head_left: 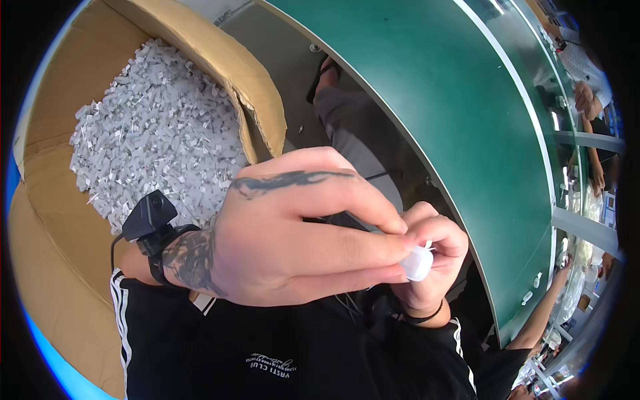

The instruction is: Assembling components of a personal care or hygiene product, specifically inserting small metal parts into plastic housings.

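Observation:
A small white translucent plastic piece point(418, 263) is held between my two hands in front of my chest. My left hand point(293, 230), tattooed and wearing a small black camera point(152, 217) on a wrist strap, reaches across from the left and pinches the piece with its fingertips. Behind and around the piece, the fingers of my right hand point(437, 250) are curled against it. A dark bracelet point(427, 315) circles the right wrist. The piece's exact kind cannot be made out, since fingers cover part of it.
On the left stands an open cardboard box point(47, 227) with a heap of small white plastic pieces point(157, 133). A green table point(460, 100) curves along the right, with a few white pieces point(528, 297) near its far edge. A co-worker's forearm point(547, 310) extends at the lower right.

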`<state>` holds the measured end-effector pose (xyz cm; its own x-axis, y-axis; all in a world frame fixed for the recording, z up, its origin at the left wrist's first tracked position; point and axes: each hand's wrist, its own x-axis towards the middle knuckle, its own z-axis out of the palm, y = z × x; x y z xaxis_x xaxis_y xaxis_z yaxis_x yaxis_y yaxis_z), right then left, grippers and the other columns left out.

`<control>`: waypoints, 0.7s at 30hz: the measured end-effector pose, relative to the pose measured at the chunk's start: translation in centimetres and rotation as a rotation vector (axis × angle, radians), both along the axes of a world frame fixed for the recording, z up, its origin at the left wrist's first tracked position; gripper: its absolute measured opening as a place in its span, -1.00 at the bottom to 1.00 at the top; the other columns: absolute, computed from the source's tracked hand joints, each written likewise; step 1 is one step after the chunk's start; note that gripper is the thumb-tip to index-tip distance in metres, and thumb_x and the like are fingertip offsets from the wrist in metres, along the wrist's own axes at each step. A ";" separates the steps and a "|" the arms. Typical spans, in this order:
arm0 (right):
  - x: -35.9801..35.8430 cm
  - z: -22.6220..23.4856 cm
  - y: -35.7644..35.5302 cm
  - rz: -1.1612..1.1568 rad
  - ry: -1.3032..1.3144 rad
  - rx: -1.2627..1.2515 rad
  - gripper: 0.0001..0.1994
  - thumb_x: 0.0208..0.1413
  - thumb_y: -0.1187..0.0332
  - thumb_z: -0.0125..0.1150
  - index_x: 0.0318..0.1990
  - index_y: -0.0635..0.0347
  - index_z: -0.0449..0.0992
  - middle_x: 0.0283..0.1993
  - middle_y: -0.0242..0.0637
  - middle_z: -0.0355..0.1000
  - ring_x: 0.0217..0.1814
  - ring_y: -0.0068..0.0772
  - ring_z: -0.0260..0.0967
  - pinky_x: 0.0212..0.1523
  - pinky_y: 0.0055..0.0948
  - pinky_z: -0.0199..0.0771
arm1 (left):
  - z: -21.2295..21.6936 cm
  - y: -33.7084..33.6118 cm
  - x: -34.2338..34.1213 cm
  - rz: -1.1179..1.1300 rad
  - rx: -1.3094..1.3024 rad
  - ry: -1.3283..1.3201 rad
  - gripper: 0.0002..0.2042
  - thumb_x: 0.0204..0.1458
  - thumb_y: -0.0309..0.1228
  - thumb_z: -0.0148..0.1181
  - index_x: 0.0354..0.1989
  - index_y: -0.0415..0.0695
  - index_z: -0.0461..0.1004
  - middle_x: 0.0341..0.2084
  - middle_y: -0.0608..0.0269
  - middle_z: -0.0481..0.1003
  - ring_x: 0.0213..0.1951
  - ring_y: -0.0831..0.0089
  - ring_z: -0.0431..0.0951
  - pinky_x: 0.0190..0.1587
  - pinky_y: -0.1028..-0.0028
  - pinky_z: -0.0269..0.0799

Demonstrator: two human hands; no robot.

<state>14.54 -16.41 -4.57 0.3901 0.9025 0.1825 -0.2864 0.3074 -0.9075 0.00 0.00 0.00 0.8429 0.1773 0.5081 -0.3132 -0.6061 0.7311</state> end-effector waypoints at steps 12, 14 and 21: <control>-0.9 -0.2 -0.8 -0.034 0.168 -0.094 -0.82 0.11 0.41 0.24 -0.30 0.39 0.44 -0.31 -0.11 0.45 -0.37 -0.54 0.37 -0.32 -0.60 0.38 | -1.1 -1.4 1.3 0.031 -0.170 -0.047 -0.70 -0.25 -0.50 0.45 -0.26 -0.16 0.60 -0.35 0.32 0.53 -0.39 0.41 0.52 -0.37 0.52 0.43; -1.2 0.0 -1.0 -0.015 0.214 -0.112 -0.81 0.11 0.39 0.24 -0.30 0.38 0.43 -0.31 -0.13 0.44 -0.38 -0.55 0.36 -0.33 -0.60 0.36 | -1.2 -1.3 1.3 -0.013 -0.221 -0.062 -0.72 -0.26 -0.52 0.44 -0.28 -0.17 0.60 -0.37 0.30 0.54 -0.39 0.40 0.52 -0.37 0.51 0.43; -1.7 0.3 -1.4 0.029 0.373 -0.140 -0.83 0.15 0.41 0.19 -0.30 0.39 0.41 -0.30 -0.15 0.43 -0.34 -0.56 0.34 -0.31 -0.59 0.33 | -1.7 -1.6 1.7 -0.034 -0.263 -0.135 -0.75 -0.28 -0.55 0.44 -0.34 -0.20 0.61 -0.39 0.26 0.55 -0.41 0.40 0.50 -0.40 0.52 0.41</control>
